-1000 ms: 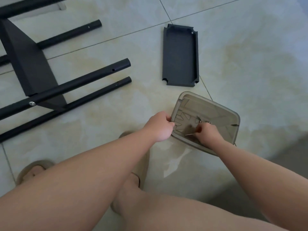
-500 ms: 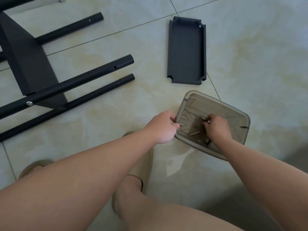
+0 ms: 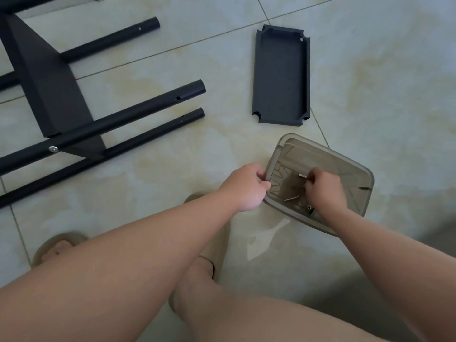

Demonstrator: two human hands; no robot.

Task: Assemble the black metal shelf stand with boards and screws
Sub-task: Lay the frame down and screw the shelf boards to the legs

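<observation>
Item: translucent grey-brown plastic tub (image 3: 368, 174), on the pale tiled floor (image 3: 382, 70). Our left hand (image 3: 246, 187) gripped its left rim, we judged to steady it. Our right hand (image 3: 325, 190) pinched one silver screw (image 3: 303, 176) inside.
Contents: second screw (image 3: 291, 198), lying loose.
Part-built black metal shelf stand (image 3: 49, 90) lay left, and the spare black rectangular board (image 3: 281, 75) beyond the tub.

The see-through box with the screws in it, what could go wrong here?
1. The right hand pinches one screw; it could slip out and roll across the tiles.
2. The left hand grips the box by one edge; if it tips, the loose screw inside may spill.
</observation>
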